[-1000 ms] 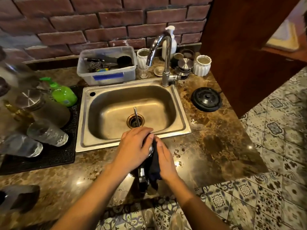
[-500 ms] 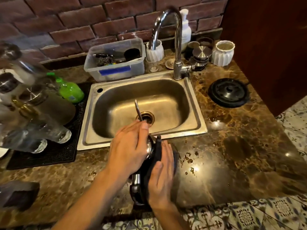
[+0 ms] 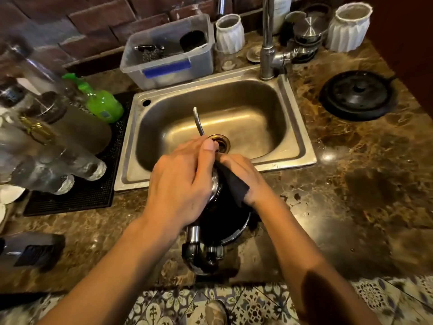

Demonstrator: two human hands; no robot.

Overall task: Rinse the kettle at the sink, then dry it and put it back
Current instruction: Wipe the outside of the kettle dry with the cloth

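Note:
A shiny steel gooseneck kettle stands on the marble counter in front of the sink, its thin spout reaching out over the basin and its handle toward me. My left hand lies over the kettle's top and left side, gripping it. My right hand presses a dark cloth against the kettle's right side. The hands hide most of the kettle's body. A round black kettle base sits on the counter to the right of the sink.
A tap rises behind the sink, with no water running. A clear plastic tub and white ribbed cups stand at the back. Glass jars and a green spray bottle lie on a black mat at the left. The counter edge is just below the kettle.
The view has closed in on the sink and hands. My right hand with the cloth has slid up the kettle's right side toward the spout end; my left hand keeps its hold.

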